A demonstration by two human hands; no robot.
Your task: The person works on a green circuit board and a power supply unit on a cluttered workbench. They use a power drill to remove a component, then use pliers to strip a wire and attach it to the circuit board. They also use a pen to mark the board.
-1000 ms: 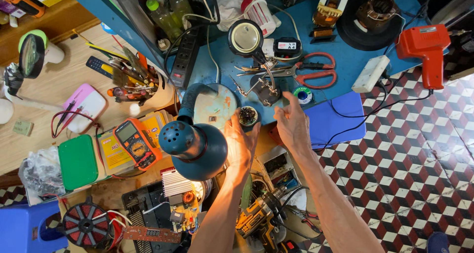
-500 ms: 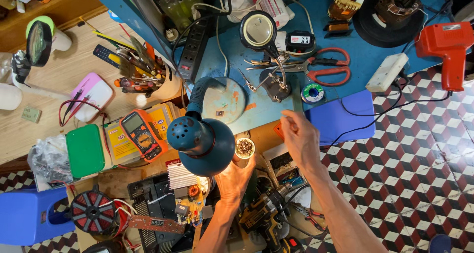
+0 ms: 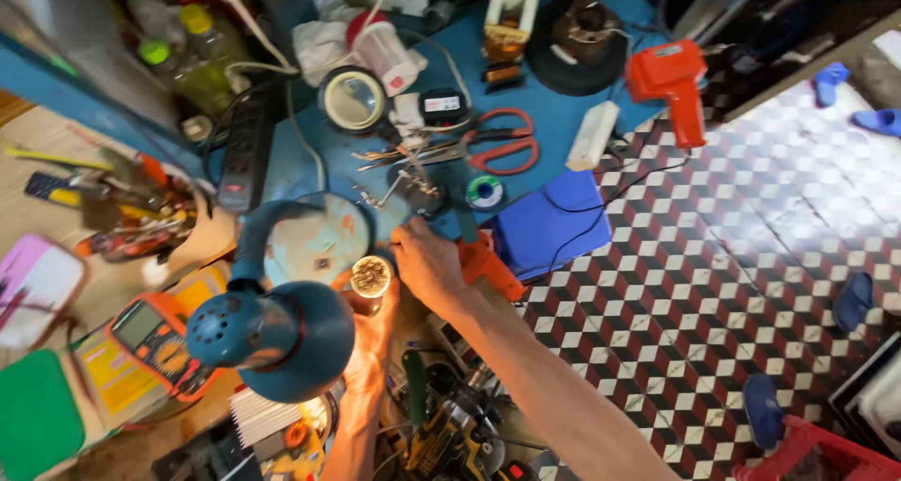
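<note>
Head view, L to R. Far L: green pad [image 3: 36,413] and orange multimeter [image 3: 150,335] on the wooden surface [image 3: 56,204]. Next, a blue desk lamp [image 3: 272,335], lit, its shade over the work area. Under the lamp's edge the left hand [image 3: 371,345] is closed around a small round metal part [image 3: 371,275], held upright w/ its bright end face up, just below the blue surface [image 3: 554,124]. Just R of it the right hand [image 3: 427,265], fingers curled narrow, touches the part's rim; whether it grips anything else can't be told. An orange piece [image 3: 488,260] lies directly beside that hand. Further back: magnifier [image 3: 352,99], red-handled scissors [image 3: 502,143], solder spool [image 3: 485,192]. R: red gun-shaped tool [image 3: 671,77], then checkered floor [image 3: 751,256] w/ blue slippers [image 3: 852,301].
</note>
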